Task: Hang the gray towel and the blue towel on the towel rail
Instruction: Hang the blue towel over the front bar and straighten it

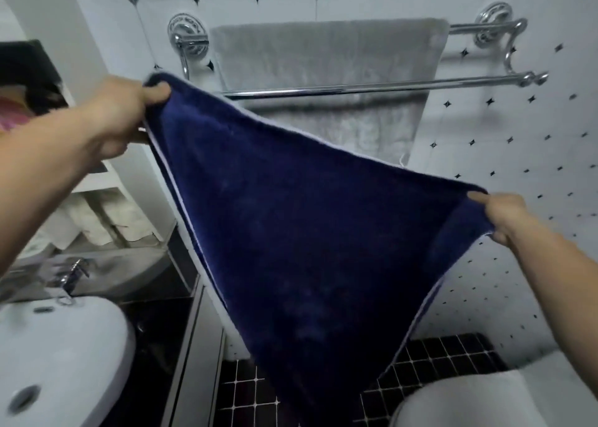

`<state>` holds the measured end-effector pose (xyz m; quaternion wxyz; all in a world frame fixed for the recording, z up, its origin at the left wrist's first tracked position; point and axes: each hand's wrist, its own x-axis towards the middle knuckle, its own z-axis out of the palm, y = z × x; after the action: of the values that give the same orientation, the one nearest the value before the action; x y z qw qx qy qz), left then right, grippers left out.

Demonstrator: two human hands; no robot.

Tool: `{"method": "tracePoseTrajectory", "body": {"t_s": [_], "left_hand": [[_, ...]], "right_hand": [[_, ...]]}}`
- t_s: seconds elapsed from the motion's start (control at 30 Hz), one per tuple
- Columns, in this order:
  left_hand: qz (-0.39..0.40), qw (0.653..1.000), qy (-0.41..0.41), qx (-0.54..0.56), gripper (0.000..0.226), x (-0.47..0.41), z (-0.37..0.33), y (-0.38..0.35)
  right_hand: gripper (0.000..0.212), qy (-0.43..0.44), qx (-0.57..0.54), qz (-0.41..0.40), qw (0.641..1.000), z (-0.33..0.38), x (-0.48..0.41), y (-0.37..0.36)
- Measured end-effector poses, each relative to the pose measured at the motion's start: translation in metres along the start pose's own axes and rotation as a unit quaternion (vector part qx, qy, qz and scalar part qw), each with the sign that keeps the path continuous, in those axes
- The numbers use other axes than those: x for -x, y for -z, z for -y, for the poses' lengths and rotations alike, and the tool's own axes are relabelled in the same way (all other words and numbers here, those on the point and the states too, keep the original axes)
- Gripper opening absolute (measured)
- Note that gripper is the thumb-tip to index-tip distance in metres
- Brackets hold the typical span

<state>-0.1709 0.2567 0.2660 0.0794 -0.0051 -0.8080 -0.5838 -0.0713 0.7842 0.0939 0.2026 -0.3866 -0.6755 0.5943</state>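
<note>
Blue towel point(291, 232): held up in the air in front of the towel rail, not yet touching it. It is spread by its top edge, which slopes from 10 o'clock down to 3 o'clock, and the body hangs to a point at 6 o'clock. A pale border runs along the edges.

Left hand point(119, 115): at 10 o'clock of the towel, pinching the upper corner, thumb on the near face and fingers curled behind the cloth.
Right hand point(504, 219): at 3 o'clock and lower, pinching the other corner the same way, with the thumb tip showing on the near side.

Handling, as a judgement: soft plush cloth, limp, light enough for a two-corner pinch and not fragile. It sags in the middle and will not hold a shape. The two top corners are the right hold. The edge needs levelling before it goes over a bar, or the towel will hang askew or slide off.

Towel rail: a chrome double rail on the wall at 12 o'clock. The gray towel point(326, 70) is draped over the back bar point(466, 29) and hangs down behind the front bar point(420, 85), which is bare. Judgement: half the task is done, and the front bar is the likely place for the blue one.

Around: white wall tiles point(517, 154) with small dark diamonds, a white sink point(58, 345) with a tap point(69, 274) at 8 o'clock, and a dark tiled floor point(246, 394) at 6 o'clock.

Writing, brands, labels: none readable on towels, rail or fittings.
</note>
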Motion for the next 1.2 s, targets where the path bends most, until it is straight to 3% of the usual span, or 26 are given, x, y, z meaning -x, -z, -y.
{"method": "tracePoseTrajectory", "body": {"t_s": [0.1,0.2,0.33,0.47,0.63,0.93,1.07,1.2], "left_hand": [[-0.003,0.999,0.028,-0.016,0.018,-0.005,0.024,0.005],[-0.009,0.997,0.069,-0.033,0.020,-0.005,0.038,0.003],[0.024,0.987,0.143,-0.066,0.019,-0.001,0.052,-0.006],[0.059,0.978,0.201,-0.012,0.015,0.001,0.064,-0.023],[0.079,0.974,0.208,0.028,0.012,0.005,0.066,-0.043],[0.093,0.978,0.182,0.037,0.013,0.011,0.070,-0.043],[0.090,0.978,0.185,0.035,0.013,0.009,0.083,-0.038],[0.075,0.980,0.185,0.022,0.013,0.004,0.099,-0.037]], "right_hand": [[0.021,-0.010,0.031,0.007,0.999,0.030,0.012,0.011],[0.009,-0.022,0.032,0.050,0.998,0.044,0.022,0.007],[0.029,-0.010,0.010,0.099,0.995,0.048,0.033,-0.004],[0.034,-0.003,0.008,0.178,0.984,0.057,0.051,-0.018],[0.031,0.039,0.013,0.262,0.964,0.063,0.061,-0.031],[0.032,0.053,-0.115,0.213,0.969,0.065,0.049,-0.025],[0.037,0.061,-0.095,0.207,0.972,0.071,0.048,-0.022],[0.054,0.068,-0.049,0.199,0.976,0.072,0.047,-0.015]]}}
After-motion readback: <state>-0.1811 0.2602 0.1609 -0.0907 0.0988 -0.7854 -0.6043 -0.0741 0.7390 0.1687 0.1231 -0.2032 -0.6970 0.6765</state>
